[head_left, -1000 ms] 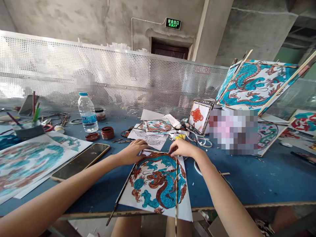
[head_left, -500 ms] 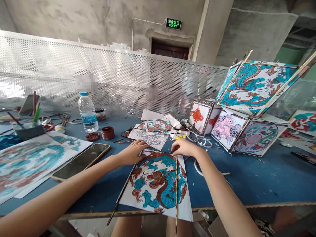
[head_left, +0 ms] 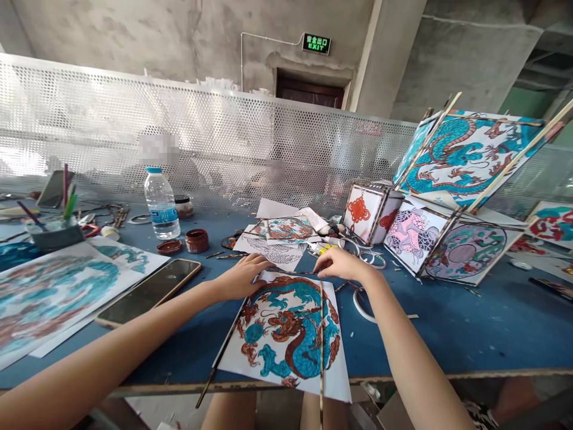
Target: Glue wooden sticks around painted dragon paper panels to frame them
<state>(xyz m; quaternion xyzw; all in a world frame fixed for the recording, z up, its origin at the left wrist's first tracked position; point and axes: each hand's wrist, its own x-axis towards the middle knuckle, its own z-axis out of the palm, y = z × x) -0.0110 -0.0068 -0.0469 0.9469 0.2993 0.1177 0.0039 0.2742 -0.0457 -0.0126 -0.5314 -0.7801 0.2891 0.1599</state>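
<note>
A white sheet painted with a blue and brown dragon (head_left: pixel 286 334) lies on the blue table (head_left: pixel 470 328) at the near edge, overhanging it a little. Thin bamboo sticks lie along its left side (head_left: pixel 224 352), down its right part (head_left: pixel 321 346) and across its top (head_left: pixel 290 272). My left hand (head_left: pixel 239 278) rests on the sheet's top left corner, fingers curled on the top stick's left end. My right hand (head_left: pixel 342 264) pinches that stick's right end at the top right corner.
A phone (head_left: pixel 150 291) and a large dragon painting (head_left: pixel 54 295) lie to the left. A water bottle (head_left: pixel 162 203), small brown pots (head_left: pixel 196 240) and a brush cup (head_left: pixel 56 230) stand behind. Paper lanterns (head_left: pixel 425 236) and a dragon kite frame (head_left: pixel 465 156) fill the right. A perforated screen (head_left: pixel 224 143) backs the table.
Both hands stay at the sheet's top edge; my right hand has lifted slightly. The view has shifted a little.
</note>
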